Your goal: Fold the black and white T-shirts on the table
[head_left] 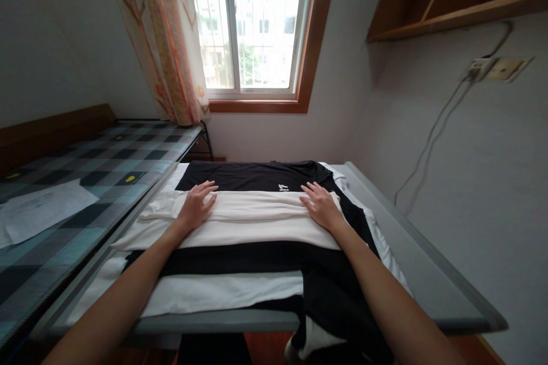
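A cream-white garment, folded into a long band, lies across a black garment on the table. My left hand rests flat on the band's left part, fingers stretched out. On the band's right part lies my right hand, its fingers spread and pointing away from me. Small white lettering shows on the black cloth beyond the band, close to my right fingertips. White cloth is layered around the black garment, and a black sleeve-like part hangs over the table's near edge.
The grey table reaches toward the right wall. At the left stands a bed with a checked mattress and a paper sheet on it. A curtain hangs beside the window. A cable drops from a wall socket.
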`<state>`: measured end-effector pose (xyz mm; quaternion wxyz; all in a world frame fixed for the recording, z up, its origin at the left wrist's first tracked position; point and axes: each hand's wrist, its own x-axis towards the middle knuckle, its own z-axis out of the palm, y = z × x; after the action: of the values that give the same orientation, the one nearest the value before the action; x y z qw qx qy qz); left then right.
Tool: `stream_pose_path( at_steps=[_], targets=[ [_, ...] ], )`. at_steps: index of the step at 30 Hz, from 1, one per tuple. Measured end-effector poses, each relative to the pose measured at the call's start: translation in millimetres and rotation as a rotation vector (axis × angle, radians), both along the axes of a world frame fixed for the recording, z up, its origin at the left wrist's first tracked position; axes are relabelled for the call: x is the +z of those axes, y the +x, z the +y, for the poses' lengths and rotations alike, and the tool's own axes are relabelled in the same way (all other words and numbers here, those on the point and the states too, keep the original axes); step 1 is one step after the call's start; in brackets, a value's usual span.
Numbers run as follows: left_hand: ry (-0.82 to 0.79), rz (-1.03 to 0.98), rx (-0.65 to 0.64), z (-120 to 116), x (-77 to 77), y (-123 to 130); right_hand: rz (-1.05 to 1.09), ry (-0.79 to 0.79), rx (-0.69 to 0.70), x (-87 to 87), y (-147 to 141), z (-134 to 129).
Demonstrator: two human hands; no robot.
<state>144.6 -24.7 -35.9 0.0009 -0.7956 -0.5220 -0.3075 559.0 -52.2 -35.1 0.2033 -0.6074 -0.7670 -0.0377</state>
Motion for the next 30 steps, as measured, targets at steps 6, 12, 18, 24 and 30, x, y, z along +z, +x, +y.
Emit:
stream_pose_path(
  at_steps=[6,12,18,24,30],
  targets=[
    [-0.097,0.001,-0.216,-5.1,-2.1,8.8,-0.005,-0.160,0.017,-5.2,0.1,0.9],
    [-0.132,0.037,-0.224,-4.7,-5.3,8.7,0.034,-0.169,0.011,-2.0,0.5,0.4],
    [-0.147,0.044,-0.222,-6.2,-1.0,9.4,0.057,-0.171,0.011,-3.1,1.1,0.8],
    [-0.159,0.040,-0.218,-6.6,-0.7,9.7,0.070,-0.172,0.018,-4.0,2.1,1.4],
    [-0.165,0.030,-0.220,-6.8,-0.8,9.4,0.071,-0.175,0.023,-2.9,1.9,1.0]
  ],
)
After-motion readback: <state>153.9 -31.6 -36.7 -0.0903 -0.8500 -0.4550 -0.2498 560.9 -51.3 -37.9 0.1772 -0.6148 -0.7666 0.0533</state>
